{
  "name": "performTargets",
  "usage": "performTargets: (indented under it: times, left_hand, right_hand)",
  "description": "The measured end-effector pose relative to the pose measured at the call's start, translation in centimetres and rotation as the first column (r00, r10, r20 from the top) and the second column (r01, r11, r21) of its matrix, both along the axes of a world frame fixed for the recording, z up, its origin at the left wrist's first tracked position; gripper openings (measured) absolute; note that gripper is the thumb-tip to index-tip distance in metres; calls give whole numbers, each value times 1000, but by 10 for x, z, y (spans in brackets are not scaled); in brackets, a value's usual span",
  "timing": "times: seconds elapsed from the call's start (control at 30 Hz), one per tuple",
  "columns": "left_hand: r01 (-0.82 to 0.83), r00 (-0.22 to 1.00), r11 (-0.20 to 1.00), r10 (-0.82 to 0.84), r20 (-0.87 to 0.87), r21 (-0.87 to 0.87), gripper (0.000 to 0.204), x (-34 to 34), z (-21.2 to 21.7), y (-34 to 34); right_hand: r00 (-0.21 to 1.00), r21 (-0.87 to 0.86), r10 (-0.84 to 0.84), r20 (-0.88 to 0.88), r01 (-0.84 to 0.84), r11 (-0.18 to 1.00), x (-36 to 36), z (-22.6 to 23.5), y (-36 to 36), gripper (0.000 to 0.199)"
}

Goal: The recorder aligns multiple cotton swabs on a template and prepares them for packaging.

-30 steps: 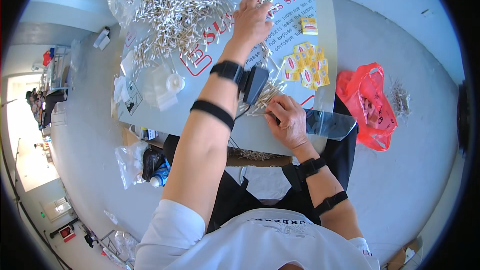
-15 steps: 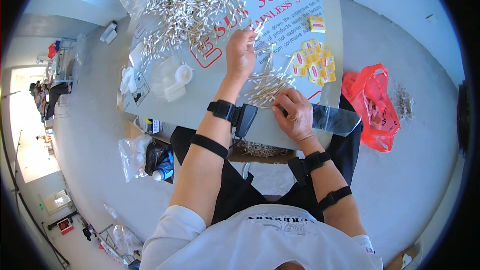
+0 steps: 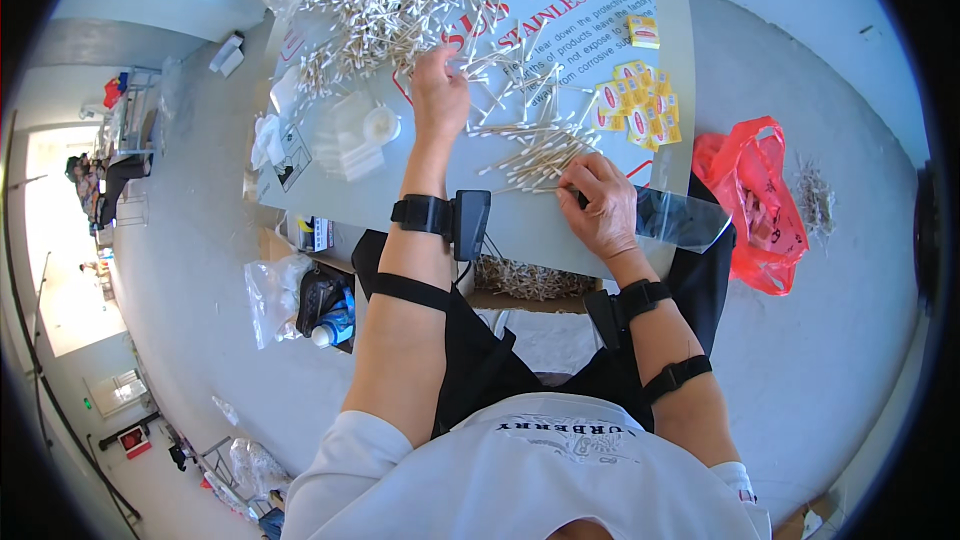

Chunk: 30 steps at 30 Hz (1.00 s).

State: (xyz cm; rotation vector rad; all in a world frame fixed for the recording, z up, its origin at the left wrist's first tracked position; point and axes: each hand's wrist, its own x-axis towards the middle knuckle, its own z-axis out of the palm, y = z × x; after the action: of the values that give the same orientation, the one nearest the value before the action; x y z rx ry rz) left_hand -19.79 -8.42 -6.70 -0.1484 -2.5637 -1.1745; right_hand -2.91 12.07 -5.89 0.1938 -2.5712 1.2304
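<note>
A large heap of white-tipped cotton swabs (image 3: 400, 0) covers the far left of the table. At its near right edge is my left hand (image 3: 438, 95), fingers curled in among loose swabs; what they hold, if anything, is hidden. A smaller bundle of cotton swabs (image 3: 540, 155) lies closer to me, mostly side by side, with stray ones beyond it. My right hand (image 3: 602, 208) rests at the bundle's near right end. Its thumb and fingers are bent together by the stick ends, and their grip cannot be made out.
Small yellow packets (image 3: 640, 105) lie on the metal table (image 3: 350, 190) at the right, beside a dark transparent sheet (image 3: 685, 218) at the edge. Clear plastic containers (image 3: 350, 135) stand left. A red plastic bag (image 3: 755, 210) sits on the floor; a box of swabs (image 3: 535, 280) is below the table.
My left hand has moved left, away from the loose swabs above the bundle to the large heap's edge. My right hand stays by the bundle. The whole view has shifted slightly.
</note>
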Motion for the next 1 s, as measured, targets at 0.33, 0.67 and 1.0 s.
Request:
performTargets:
  times: [0.33,0.67,1.0]
  left_hand:
    - [73,993,997,-72,94,-14,29,35,14,10]
    - [49,999,998,-49,4,-28,18,35,2,8]
    - [219,953,939,-148,264,-264,21,25,31,56]
  right_hand:
    - [1000,-5,3,-1,-3,1000,1,0,4,14]
    - [1000,-12,3,-11,-3,1000,0,-1,3,11]
    - [1000,-18,-13,-5,13,1000,0,-5,5,13]
